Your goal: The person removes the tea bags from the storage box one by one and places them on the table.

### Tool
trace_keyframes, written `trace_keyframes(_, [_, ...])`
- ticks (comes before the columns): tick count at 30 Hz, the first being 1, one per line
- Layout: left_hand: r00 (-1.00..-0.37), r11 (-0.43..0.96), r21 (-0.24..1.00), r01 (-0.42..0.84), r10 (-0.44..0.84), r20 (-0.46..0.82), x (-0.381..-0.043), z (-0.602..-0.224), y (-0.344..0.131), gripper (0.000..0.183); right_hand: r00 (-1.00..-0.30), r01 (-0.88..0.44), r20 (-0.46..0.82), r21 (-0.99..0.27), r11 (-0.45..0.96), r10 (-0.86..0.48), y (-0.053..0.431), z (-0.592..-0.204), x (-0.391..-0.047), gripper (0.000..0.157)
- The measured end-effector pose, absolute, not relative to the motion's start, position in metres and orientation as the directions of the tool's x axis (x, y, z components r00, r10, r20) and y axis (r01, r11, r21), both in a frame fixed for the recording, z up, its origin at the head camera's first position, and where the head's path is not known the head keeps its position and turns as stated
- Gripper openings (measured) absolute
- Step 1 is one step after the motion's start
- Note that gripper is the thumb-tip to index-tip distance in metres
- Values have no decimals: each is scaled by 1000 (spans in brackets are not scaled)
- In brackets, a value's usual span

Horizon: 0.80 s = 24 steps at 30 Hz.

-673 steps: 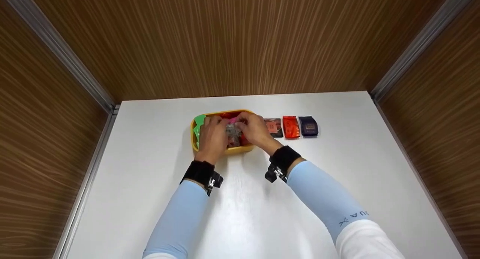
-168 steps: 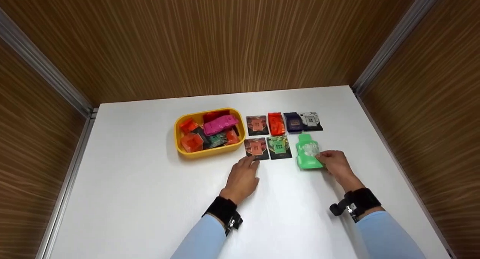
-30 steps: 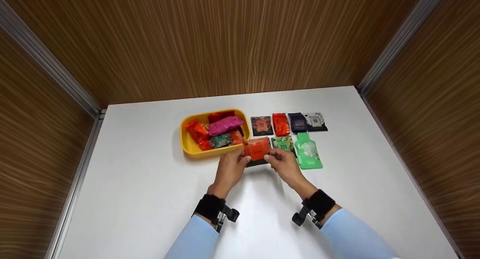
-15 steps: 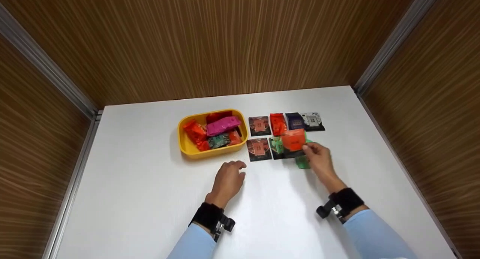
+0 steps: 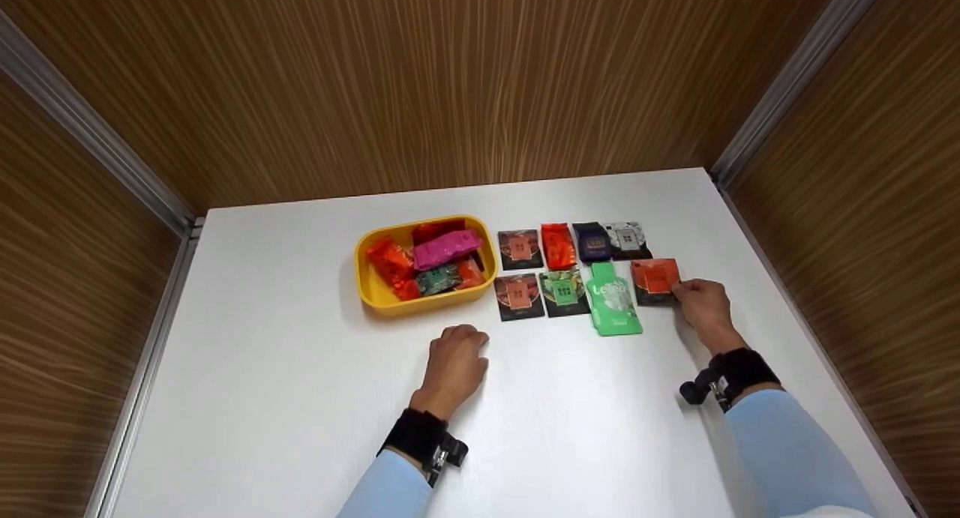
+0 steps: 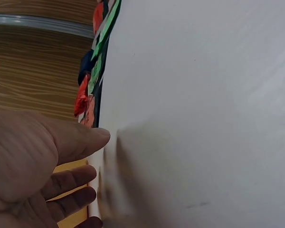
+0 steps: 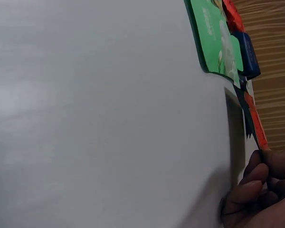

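"White tabletop (image 5: 585,428) across the middle and bottom of the frame. What's on it?"

"One yellow tray (image 5: 431,304), left of centre."

"And the hands?"

"Two. The left hand (image 5: 452,364), at lower centre, has its fingers loosely bent and holds nothing. The right hand (image 5: 703,308), right of centre, pinches the right edge of a red-and-black sachet (image 5: 655,282) between thumb and finger."

"So where's that sachet?"

"Just up and left of the right hand, at its fingertips; well apart from the left hand, toward the upper right. Whether it touches the table, I can't tell."

"Count everything outside the tray."

"Eight in two rows, the held one at the lower row's right end. One green pouch (image 5: 615,300); two sachets with orange labels (image 5: 519,297); one green-labelled sachet (image 5: 565,293); one white-and-black sachet (image 5: 628,241); one navy packet (image 5: 594,242); one red packet (image 5: 559,247)."

"Inside it?"

"One magenta packet (image 5: 448,249), one dark green packet (image 5: 438,279), and red ones overlapping too much to count."
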<state>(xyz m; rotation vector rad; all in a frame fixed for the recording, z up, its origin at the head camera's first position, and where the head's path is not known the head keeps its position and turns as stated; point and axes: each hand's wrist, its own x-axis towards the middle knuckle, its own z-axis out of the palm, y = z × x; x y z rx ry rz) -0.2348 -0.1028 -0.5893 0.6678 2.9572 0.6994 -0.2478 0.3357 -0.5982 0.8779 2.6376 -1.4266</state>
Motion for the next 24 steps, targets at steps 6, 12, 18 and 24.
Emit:
trace_keyframes(6, [-905,822,398,407,422,53,-234,-590,-102,17,-847,500,-246,-666,553,471,334,-598,-253,41])
trace_keyframes(12, [-902,824,381,419,426,71,-233,-590,-104,16,-864,483,-201,-587,650,461,329,-597,-256,40])
trace_keyframes(18, [-900,821,386,420,432,60,-234,-590,-104,18,-858,499,-209,-555,666,469,327,-600,-257,38])
trace_keyframes(24, [-897,820,380,428,436,69,-234,-591,-106,21,-859,500,-205,-534,681,470,327,-605,-259,40])
